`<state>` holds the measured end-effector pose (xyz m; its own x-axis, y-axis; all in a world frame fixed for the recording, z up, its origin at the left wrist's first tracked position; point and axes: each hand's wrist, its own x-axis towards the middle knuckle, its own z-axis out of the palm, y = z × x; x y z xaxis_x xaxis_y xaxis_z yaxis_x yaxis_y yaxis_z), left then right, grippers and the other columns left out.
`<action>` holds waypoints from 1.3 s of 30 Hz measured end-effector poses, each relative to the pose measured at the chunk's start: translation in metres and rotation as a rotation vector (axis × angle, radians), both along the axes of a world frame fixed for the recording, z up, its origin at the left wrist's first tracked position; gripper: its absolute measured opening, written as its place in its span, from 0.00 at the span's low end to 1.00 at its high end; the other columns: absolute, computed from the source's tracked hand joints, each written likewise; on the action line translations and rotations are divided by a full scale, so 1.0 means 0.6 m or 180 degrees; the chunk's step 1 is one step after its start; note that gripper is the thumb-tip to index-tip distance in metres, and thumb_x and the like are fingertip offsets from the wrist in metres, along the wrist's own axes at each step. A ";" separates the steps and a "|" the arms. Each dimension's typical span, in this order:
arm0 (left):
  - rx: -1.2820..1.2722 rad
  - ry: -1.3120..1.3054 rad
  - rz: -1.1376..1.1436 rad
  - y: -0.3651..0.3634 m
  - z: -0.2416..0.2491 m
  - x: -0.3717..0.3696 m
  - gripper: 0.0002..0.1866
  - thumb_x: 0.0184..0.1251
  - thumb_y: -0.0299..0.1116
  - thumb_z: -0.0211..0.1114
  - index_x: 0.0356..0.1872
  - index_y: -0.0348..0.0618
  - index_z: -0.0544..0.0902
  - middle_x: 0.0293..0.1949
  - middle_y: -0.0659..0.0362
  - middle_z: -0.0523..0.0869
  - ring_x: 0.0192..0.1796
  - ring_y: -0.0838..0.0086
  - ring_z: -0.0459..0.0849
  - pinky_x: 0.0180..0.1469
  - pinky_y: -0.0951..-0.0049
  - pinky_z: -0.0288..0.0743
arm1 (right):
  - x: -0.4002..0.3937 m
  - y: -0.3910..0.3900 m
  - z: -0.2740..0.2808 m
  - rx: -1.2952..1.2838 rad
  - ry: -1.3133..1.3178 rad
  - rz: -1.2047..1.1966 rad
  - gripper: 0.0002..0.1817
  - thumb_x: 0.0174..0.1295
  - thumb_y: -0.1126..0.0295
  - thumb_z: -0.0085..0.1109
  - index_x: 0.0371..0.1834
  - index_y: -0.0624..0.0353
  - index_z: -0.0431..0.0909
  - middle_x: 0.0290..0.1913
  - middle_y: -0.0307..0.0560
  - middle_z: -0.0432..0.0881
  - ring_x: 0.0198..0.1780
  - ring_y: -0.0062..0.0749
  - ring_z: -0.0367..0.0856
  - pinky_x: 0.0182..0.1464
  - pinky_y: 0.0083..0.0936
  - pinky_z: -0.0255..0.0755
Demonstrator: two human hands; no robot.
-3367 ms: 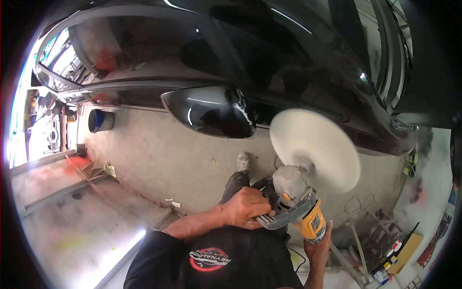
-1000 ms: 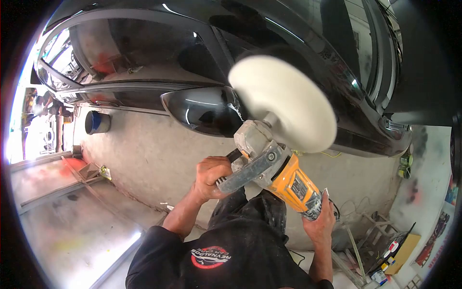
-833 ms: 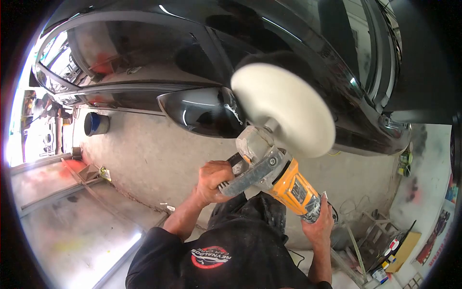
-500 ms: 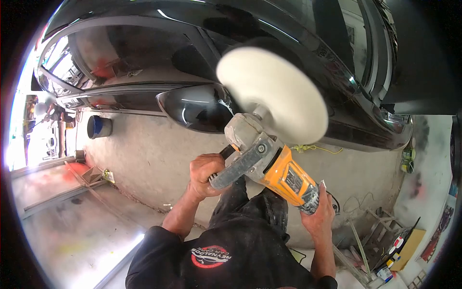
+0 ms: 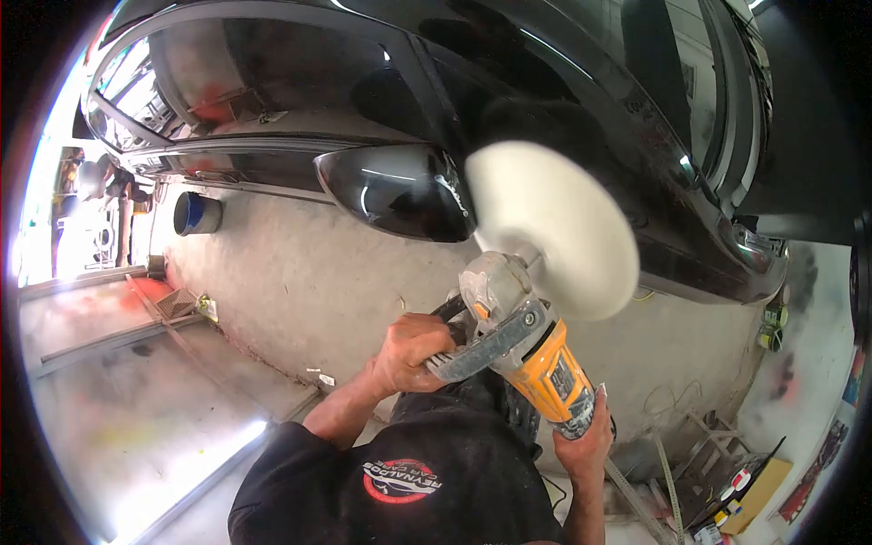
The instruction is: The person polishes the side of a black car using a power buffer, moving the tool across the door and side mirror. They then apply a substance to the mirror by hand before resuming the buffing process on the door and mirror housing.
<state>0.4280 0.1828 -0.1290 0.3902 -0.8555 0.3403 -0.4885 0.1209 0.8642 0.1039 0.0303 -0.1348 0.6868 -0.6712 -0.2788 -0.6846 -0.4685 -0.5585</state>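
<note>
Both my hands hold an orange and grey polisher in front of my body. My left hand is wrapped round its curved front handle. At the rear end of the body, my right hand grips the polisher from below. A large white polishing pad on its head is smeared as if spinning. The pad overlaps the lower side of a black car in this view. Left of the pad, the car's black side mirror sticks out, with a whitish scuffed edge near the pad.
A dark blue bucket stands on the concrete floor by the car. Paint-stained panels lie at the lower left. Metal framing, a cardboard piece and small containers sit at the lower right. A person is far left.
The polisher and both hands have shifted right and down in view, with the pad lower on the car. The car and mirror also appear slightly further right as the view moved.
</note>
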 end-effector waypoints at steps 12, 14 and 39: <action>0.0352 0.0058 -0.0212 0.023 0.017 -0.058 0.12 0.44 0.27 0.74 0.23 0.42 0.75 0.19 0.56 0.76 0.20 0.59 0.76 0.23 0.63 0.67 | -0.060 0.039 -0.011 -0.0056 0.0197 0.0033 0.49 0.49 0.61 0.78 0.73 0.67 0.61 0.47 0.62 0.79 0.45 0.61 0.82 0.47 0.50 0.78; 0.0233 -0.0026 -0.0205 0.016 0.025 -0.060 0.12 0.44 0.27 0.73 0.23 0.42 0.75 0.20 0.56 0.76 0.20 0.59 0.76 0.22 0.63 0.67 | -0.065 0.031 -0.010 0.0176 0.0108 -0.0083 0.51 0.48 0.65 0.77 0.75 0.69 0.57 0.59 0.69 0.76 0.57 0.65 0.78 0.59 0.51 0.73; 0.0230 -0.0140 0.0758 -0.018 0.052 -0.031 0.12 0.40 0.24 0.74 0.23 0.42 0.76 0.18 0.55 0.75 0.20 0.57 0.76 0.23 0.63 0.67 | 0.019 -0.059 0.083 -0.0305 -0.0052 0.0365 0.51 0.46 0.72 0.74 0.77 0.68 0.58 0.51 0.65 0.81 0.49 0.62 0.83 0.52 0.48 0.78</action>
<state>0.4094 0.1718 -0.0978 0.5699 -0.7639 0.3027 -0.5331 -0.0634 0.8437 0.1151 -0.0051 -0.0849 0.7645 -0.6110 -0.2056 -0.6147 -0.5947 -0.5181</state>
